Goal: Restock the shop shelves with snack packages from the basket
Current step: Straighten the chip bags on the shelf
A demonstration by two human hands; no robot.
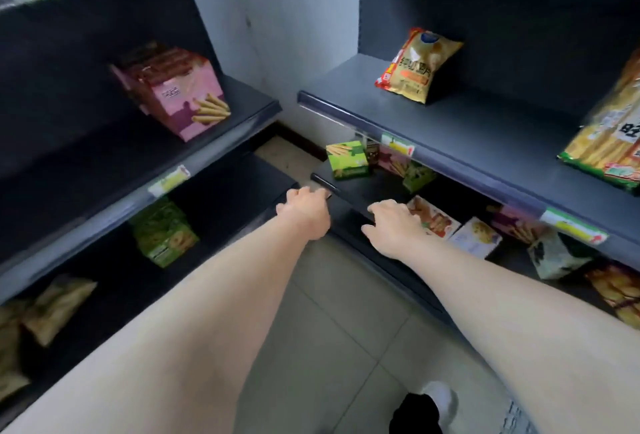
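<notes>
dark grey metal shelves point(467, 128) stand on both sides of the frame, with a pale tiled floor point(346, 312) between them. the left hand point(306, 210) is at the centre of the frame, knuckles up, its fingers curled down at the corner of the lower right shelf point(367, 187); whether they grip that edge or anything else i cannot tell. the right hand point(394, 225) is just to the right of it, palm down over the front of the same shelf, thumb spread, fingers loose and holding nothing, their tips next to a red and white box point(434, 222). a white box point(476, 238) lies beside that one, and a dark green and white bag point(557, 257) stands further right. at the back of this shelf a green box point(348, 160) stands tilted. on the shelf above, in the upper right, a golden crisp bag point(415, 66) leans upright, well apart from a large yellow packet point(609, 135) at the right edge. in the left half a pink box of biscuit sticks point(176, 94) sits on the upper shelf, a green carton point(162, 232) on the one below, and blurred beige bags point(52, 302) in the lower left corner. yellow and green price labels point(169, 179) are clipped to the shelf fronts. a white shoe point(441, 399) shows at the bottom
</notes>
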